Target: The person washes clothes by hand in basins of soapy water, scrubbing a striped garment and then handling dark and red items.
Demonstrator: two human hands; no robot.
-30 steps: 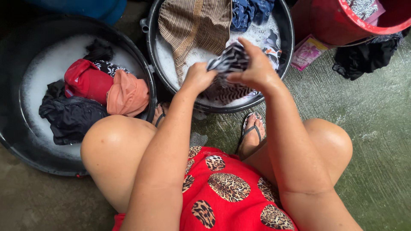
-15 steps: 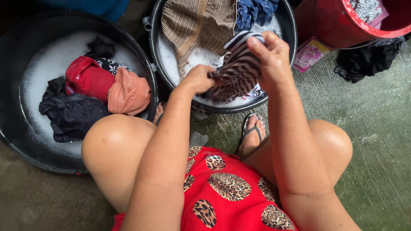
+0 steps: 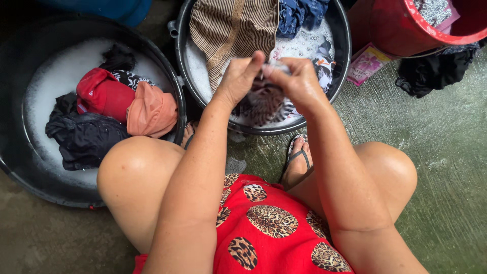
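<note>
**Two hands bunch a striped cloth over the suds**

The left hand [image 3: 239,78] and right hand [image 3: 297,81] meet knuckle to knuckle, both clenched tight on a black-and-white striped cloth [image 3: 264,101] that hangs bunched between them, just above the foam of the nearer black basin [image 3: 341,56]. There is little free room: the person's knees close in from below, and the basin's rim sits just beside a second, wider black basin [image 3: 15,167] on the left. Two basins in all, both sudsy. A red bucket [image 3: 385,25] crowds the upper right corner, and against its base lies one small pink sachet [image 3: 364,62], flat and rectangular with a flower print. Open wet concrete floor [image 3: 446,152] stretches to the right.
</note>
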